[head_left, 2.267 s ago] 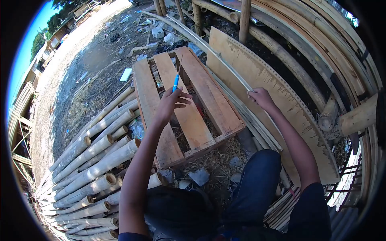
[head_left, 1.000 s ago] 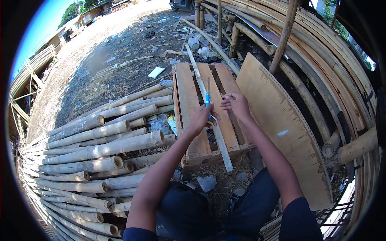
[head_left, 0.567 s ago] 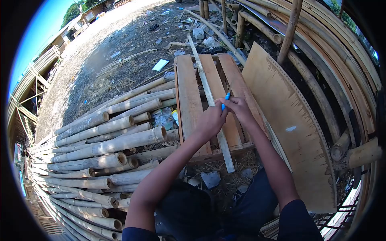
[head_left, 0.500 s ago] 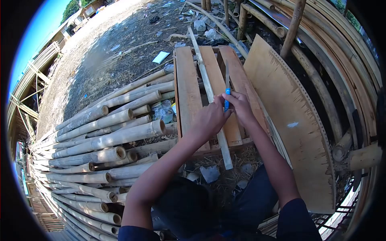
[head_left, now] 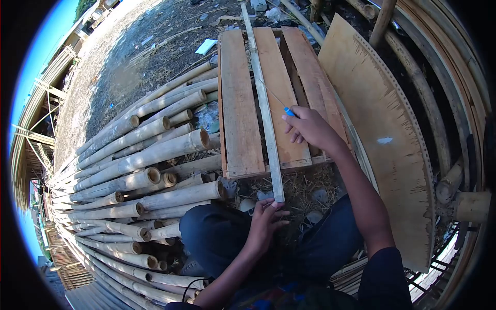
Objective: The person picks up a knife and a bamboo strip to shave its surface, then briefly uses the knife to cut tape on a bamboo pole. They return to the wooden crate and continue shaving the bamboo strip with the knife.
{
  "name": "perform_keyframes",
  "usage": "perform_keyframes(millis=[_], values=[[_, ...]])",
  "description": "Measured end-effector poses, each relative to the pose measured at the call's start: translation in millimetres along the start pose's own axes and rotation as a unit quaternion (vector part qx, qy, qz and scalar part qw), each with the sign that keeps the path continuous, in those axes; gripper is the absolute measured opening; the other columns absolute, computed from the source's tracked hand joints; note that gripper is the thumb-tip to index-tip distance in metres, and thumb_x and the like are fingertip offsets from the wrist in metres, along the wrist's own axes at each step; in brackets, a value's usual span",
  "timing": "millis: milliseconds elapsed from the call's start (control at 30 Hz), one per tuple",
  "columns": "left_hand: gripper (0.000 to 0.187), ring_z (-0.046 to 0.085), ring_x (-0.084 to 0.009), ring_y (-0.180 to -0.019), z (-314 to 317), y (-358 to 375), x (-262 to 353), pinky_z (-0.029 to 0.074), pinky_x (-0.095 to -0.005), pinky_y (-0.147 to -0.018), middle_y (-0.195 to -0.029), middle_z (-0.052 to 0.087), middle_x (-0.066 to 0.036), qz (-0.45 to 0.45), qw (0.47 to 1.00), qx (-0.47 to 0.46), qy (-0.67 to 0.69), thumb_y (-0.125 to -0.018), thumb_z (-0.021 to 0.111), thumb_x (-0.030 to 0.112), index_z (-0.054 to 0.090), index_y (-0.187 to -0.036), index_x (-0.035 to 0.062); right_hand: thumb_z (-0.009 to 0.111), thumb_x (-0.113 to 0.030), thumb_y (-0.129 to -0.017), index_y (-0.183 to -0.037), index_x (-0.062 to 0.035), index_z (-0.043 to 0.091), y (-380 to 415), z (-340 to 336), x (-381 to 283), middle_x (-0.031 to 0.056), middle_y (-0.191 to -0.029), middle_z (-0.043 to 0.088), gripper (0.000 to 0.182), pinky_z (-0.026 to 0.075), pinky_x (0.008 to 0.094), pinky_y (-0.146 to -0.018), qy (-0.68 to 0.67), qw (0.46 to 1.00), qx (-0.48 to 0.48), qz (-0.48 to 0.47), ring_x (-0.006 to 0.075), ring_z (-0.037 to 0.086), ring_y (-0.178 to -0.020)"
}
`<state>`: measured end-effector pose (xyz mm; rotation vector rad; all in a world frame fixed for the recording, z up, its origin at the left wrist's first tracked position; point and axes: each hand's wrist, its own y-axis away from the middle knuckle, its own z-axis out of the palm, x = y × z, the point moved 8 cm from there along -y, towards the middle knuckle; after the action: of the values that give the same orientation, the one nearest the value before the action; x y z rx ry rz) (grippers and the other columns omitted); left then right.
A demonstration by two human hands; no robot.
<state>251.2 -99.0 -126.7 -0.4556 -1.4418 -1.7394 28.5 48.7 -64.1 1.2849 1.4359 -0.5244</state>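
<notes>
A long, narrow wooden strip (head_left: pixel 264 106) lies lengthwise over a low slatted wooden crate (head_left: pixel 240 108), its near end sticking out past the crate's front edge. My left hand (head_left: pixel 262 227) is at that near end, thumb and fingertips against the wood, the other fingers loosely spread. Over the crate's right half, my right hand (head_left: pixel 310 126) is closed around the blue handle of a blade tool (head_left: pixel 289 111). Its thin blade points up and left, overlapping the strip in this view.
Stacked bamboo poles (head_left: pixel 170 150) fill the left side, cut ends facing the crate. A curved plywood sheet (head_left: pixel 382 139) leans on the right, near more timber and a bamboo post (head_left: pixel 382 23). Litter and a white scrap (head_left: pixel 206 46) lie on the ground beyond.
My left hand has left the tool and come back to the strip's near end. My right hand keeps the tool, its blade now tilted left. The view has tipped downward.
</notes>
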Motion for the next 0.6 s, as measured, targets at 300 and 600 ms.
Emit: perform_keyframes(millis=[300, 600], values=[[0.025, 0.068, -0.0183, -0.081, 20.2, -22.7, 27.1, 0.053, -0.0311, -0.077, -0.096, 0.07, -0.01, 0.042, 0.995, -0.071, -0.047, -0.097, 0.059, 0.023, 0.056, -0.107, 0.0001, 0.054, -0.035, -0.099, -0.104, 0.0032, 0.051, 10.6, 18.0, 2.9, 0.0112, -0.089, 0.065, 0.038, 0.057, 0.0296, -0.061, -0.019, 0.999, -0.026, 0.021, 0.0157, 0.068, -0.068], [0.036, 0.07, -0.0182, -0.065, 27.6, 3.5, 115.4, 0.053, -0.0313, -0.063, -0.071, 0.071, -0.01, 0.154, 0.875, -0.04, -0.458, -0.088, 0.068, 0.033, 0.068, -0.085, -0.003, 0.072, -0.027, -0.088, -0.096, -0.0015, 0.048, -5.2, 40.8, -15.4, 0.0081, -0.084, 0.062, 0.036, 0.061, 0.0305, -0.059, -0.144, 0.988, 0.026, -0.047, 0.0157, 0.069, -0.072]])
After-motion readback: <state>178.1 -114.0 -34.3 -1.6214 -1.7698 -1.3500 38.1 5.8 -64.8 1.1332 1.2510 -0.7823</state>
